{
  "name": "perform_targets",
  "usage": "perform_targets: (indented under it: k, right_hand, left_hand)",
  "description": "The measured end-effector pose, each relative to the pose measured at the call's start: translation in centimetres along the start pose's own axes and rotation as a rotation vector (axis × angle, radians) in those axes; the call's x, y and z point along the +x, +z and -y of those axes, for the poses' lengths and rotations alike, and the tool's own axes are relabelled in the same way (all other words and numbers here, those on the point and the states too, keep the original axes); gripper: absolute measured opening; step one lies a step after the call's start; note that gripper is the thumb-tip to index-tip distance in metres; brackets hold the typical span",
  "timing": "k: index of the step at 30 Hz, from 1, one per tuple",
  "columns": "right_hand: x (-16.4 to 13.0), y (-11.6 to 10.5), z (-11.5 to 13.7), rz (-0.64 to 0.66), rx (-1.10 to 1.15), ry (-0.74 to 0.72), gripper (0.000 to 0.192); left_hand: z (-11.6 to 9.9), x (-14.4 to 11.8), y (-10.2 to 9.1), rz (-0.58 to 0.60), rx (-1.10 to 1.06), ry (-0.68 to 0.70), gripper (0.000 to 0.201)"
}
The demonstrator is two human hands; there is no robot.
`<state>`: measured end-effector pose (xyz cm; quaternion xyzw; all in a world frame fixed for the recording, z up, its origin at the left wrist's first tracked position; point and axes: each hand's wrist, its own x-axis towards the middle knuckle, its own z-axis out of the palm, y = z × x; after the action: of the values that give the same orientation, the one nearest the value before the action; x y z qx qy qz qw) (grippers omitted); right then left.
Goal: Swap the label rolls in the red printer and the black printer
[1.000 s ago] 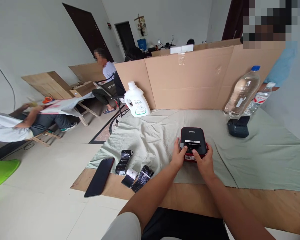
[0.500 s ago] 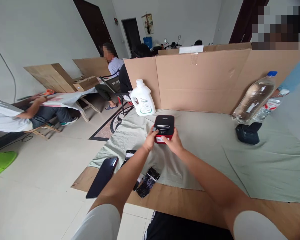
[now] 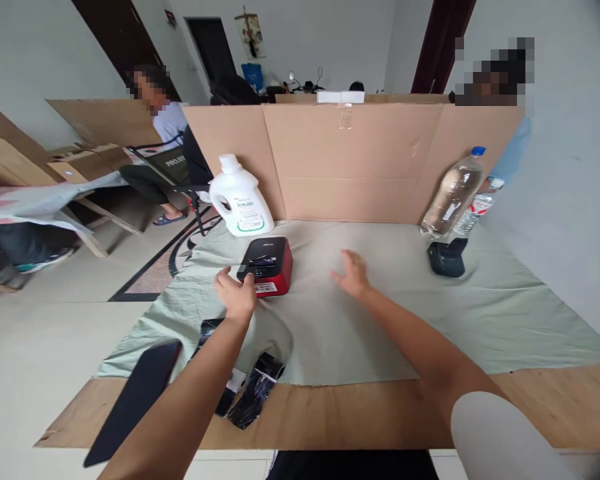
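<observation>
Cardboard panels [image 3: 360, 160] wall off the far edge of a wooden table [image 3: 380, 413] spread with a pale green cloth [image 3: 430, 320]. At the far left of the cloth stands a white jug [image 3: 240, 197], and a clear water bottle [image 3: 453, 193] leans at the far right above a small dark device [image 3: 446, 259]. Just in front of the jug sits a red and black printer [image 3: 266, 265]. The left hand [image 3: 236, 293] touches its near left corner with fingers curled, not gripping it. The right hand [image 3: 353, 273] hovers open over bare cloth, apart from the printer. A black phone [image 3: 135, 393] and black rolls [image 3: 255, 390] lie near the left front edge.
</observation>
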<state>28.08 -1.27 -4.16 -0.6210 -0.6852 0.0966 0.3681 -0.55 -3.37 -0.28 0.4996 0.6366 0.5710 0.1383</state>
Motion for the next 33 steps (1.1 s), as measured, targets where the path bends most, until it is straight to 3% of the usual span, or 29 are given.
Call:
perform_targets:
  k: [2,3,5,8,11,14,17,21,23,26,30,33]
  right_hand:
    - [0.6,-5.4,-5.1,-0.154,-0.235,0.114,0.064]
    - [0.8,-8.1,-7.3,-0.186,-0.347,0.116,0.062]
    - [0.8,-12.9,-10.8,-0.174,-0.536,0.100,0.063]
    - [0.4,-17.6,-13.9,-0.255,-0.681,0.292,0.075]
    - [-0.3,-19.3,-15.5,-0.352,-0.600,0.704,0.105]
    - [-1.1,-19.2,-16.2,-0.274,-0.426,0.954,0.121]
    - [-1.9,-18.4,-15.9,-0.258,-0.379,0.957,0.111]
    - [-2.8,-17.2,-13.5,-0.271,-0.387,0.920,0.108]
    - [-3.9,-16.2,-11.8,-0.239,-0.374,0.850,0.106]
    - [-6.7,-13.8,-8.7,-0.194,-0.348,0.635,0.100]
    - [-11.7,-9.7,-4.5,-0.222,-0.297,0.342,0.093]
    - [-14.8,-7.4,-1.7,-0.217,-0.281,0.217,0.091]
  left_hand:
    - [-1.7,-2.7,0.3,-0.033,0.133,0.254,0.053]
    - [-2.5,-4.4,0.7,0.031,0.146,0.364,0.049]
    - [-3.8,-8.1,2.2,0.274,0.123,0.515,0.039]
    - [-4.8,-13.5,5.1,0.585,0.178,0.538,0.041]
    - [-4.7,-17.5,7.4,0.775,0.376,0.517,0.049]
    - [-4.6,-19.1,8.0,0.868,0.514,0.528,0.052]
    - [-4.8,-19.2,7.6,0.898,0.553,0.545,0.054]
    - [-4.8,-19.1,7.1,0.910,0.535,0.537,0.055]
    - [-4.8,-19.1,7.1,0.905,0.520,0.529,0.055]
    - [-4.8,-19.2,7.0,0.901,0.490,0.522,0.054]
    - [-5.0,-19.1,6.6,0.888,0.442,0.519,0.053]
    - [-5.2,-18.9,6.3,0.867,0.383,0.555,0.051]
